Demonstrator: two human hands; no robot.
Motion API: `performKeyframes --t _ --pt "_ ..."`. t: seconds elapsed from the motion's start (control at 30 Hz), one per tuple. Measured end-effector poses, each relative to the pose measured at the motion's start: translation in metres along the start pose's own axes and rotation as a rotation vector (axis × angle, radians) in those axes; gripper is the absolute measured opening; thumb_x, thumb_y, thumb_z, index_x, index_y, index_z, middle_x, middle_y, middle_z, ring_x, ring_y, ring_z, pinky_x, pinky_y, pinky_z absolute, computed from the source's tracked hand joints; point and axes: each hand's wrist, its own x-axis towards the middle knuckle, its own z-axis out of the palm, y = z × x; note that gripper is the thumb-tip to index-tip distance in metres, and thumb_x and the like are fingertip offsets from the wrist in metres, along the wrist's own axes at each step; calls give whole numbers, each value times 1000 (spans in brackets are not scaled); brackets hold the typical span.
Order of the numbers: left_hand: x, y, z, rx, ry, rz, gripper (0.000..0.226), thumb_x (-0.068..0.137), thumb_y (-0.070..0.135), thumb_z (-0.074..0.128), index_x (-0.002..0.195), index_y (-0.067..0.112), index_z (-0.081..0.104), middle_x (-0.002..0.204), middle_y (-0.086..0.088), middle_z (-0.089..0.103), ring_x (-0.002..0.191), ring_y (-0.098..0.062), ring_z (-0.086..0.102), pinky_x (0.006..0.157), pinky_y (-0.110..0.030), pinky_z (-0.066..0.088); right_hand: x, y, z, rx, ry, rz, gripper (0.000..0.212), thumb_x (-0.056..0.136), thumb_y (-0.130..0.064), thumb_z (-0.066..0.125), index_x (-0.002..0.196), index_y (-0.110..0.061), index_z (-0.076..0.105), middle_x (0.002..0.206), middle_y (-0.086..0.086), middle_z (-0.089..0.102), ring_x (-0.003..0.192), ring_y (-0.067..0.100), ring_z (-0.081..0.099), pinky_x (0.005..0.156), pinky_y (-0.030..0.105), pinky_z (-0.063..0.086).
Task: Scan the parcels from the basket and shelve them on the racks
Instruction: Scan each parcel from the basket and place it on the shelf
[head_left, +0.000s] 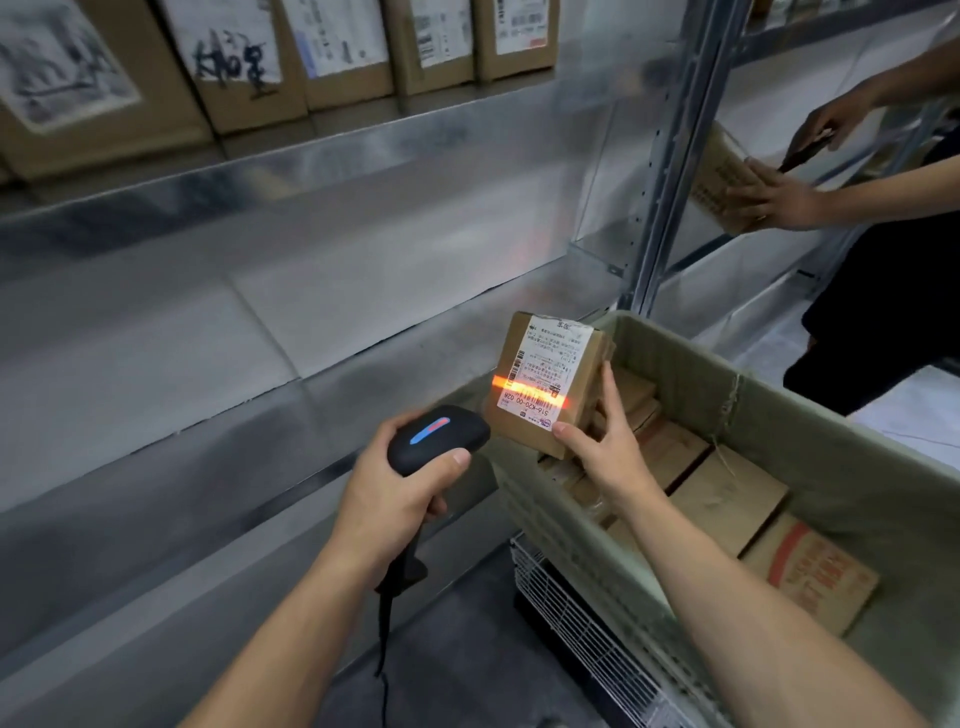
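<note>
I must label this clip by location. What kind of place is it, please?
Most likely a parcel depot or warehouse: metal racks hold labelled cartons, the left hand aims a barcode scanner at a parcel held by the right hand over a basket of boxes.

left hand (387, 499) grips scanner (441, 436) | right hand (605, 447) holds parcel (545, 379)

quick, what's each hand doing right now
Left hand: grips the scanner.
Right hand: holds a parcel over the basket.
</note>
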Motion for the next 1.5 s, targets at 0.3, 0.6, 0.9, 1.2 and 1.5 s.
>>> performKeyframes --t 0.3,0.6,0.9,1.2,1.5 --pt "-70 -20 -86 -58 -11 5 55 66 32 81 118 28 63 75 2 68 56 -20 58 56 -30 51 -65 -13 61 -27 -2 -30 100 89 -22 75 154 -58 8 159 -9 36 144 17 36 120 50 32" --pt "-135 -50 -174 -70 97 -26 59 64 34 80 120 28 62 76 -1 69 56 -21 58 57 -33 52 -131 -17 145 -6 -92 -41 101 85 -25 79 152 -60 11 158 -11 38 143 16 39 118 55 34" --pt "-177 -63 -251 -118 353 -37 64 55 42 82 115 29 62 74 -3 69 55 -21 58 52 -31 50 -147 -39 239 -50 -304 -109 100 88 -18 78 158 -47 11 151 -11 46 137 12 43 116 40 37" --pt "-193 -66 -307 -144 628 -42 75 50 51 78 120 28 61 72 -4 70 55 -23 59 57 -35 50 -130 -61 337 4 -586 -155 95 90 -14 75 158 -44 15 125 -42 48 129 5 51 106 32 45" --pt "-197 -64 -332 -194 895 -40 68 52 48 80 115 33 60 69 -4 69 54 -22 59 55 -34 49 -107 -83 412 47 -889 -229 94 92 -3 70 158 -36 13 117 -52 53 113 -22 52 88 7 48"
